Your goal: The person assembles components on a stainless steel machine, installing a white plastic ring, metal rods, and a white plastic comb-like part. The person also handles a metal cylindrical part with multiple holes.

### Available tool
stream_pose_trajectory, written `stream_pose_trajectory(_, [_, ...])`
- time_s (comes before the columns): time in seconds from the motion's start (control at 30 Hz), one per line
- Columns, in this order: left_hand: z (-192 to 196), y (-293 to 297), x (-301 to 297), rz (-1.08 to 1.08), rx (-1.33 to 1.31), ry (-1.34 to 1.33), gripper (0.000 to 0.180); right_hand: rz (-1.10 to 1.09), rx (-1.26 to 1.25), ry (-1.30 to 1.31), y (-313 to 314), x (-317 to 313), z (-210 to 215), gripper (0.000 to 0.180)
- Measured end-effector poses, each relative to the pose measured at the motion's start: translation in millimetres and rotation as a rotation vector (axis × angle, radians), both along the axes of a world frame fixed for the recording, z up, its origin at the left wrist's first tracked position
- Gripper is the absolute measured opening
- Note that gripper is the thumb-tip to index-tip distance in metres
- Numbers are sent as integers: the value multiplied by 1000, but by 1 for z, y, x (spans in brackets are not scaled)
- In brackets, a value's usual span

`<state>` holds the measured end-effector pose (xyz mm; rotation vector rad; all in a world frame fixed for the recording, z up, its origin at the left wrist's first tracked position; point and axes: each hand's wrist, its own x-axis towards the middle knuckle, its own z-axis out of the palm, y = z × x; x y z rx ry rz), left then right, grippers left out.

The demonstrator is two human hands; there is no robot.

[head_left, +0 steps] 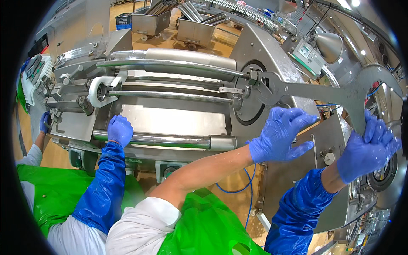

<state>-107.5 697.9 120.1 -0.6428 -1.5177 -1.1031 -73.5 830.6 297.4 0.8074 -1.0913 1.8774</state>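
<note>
A big flat steel spanner [314, 90] with an open jaw at each end lies across the right side of the machine. Gloved in blue, my right hand [367, 146] has its fingers closed on the lower prong of the larger jaw. The smaller jaw is up against the hex nut [253, 77] at the end of a long steel rod [174, 64]; whether it grips the nut I cannot tell. Below the handle, my left hand [282, 134], also gloved, is held in the air with fingers spread and nothing in it.
At left, a co-worker in a green apron rests one gloved hand [120, 129] on the front roller [161, 139]; their other hand [44, 122] touches the machine's left end. Metal carts [195, 33] stand behind. A blue hose [250, 191] hangs below.
</note>
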Motion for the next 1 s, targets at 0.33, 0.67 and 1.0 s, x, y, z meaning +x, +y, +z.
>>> stream_pose_trajectory(0.33, [-14,-5,-54,-161,-302,66,72,-339,4,4,-75,-42,-27,51])
stream_pose_trajectory(0.67, [-22,3,-78,-390,-305,-81,85,-217,91,-14,-99,-38,-120,52])
stream_pose_trajectory(1.0, [-23,-20,-66,-163,-169,87,48,-1434,1104,531,-76,-128,-45,17])
